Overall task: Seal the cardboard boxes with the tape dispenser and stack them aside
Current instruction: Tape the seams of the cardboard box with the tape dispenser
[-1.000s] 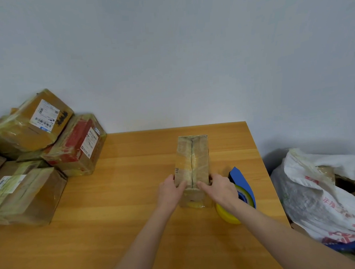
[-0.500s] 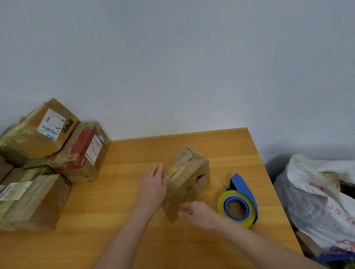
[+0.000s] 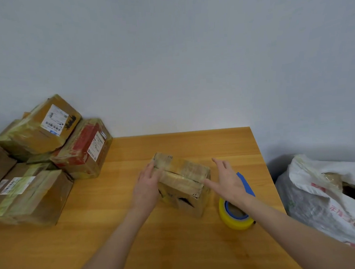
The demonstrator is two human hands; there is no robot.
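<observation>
Head view: cardboard box point(image 3: 183, 175) lay mid-surface point(image 3: 116, 231), skewed, top seam gaping dark. Left grip point(image 3: 147, 183) flat against box's left end, fingers straight, clasping nothing. Right grip point(image 3: 227, 181) spread open just right of box; thumb contact unclear. Tape dispenser point(image 3: 235, 216) near-right, partly behind right wrist. Judgement: square box and press flaps together before taping. Dispenser blade hidden; stacked boxes point(image 3: 36, 184) far-left cut off by frame.

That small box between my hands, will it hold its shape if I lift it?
Probably soft: the small box looks torn on its near face and its top flaps gape. Glossy tape may feel slippery. Flat-sided, so it should slide, not roll.
</observation>
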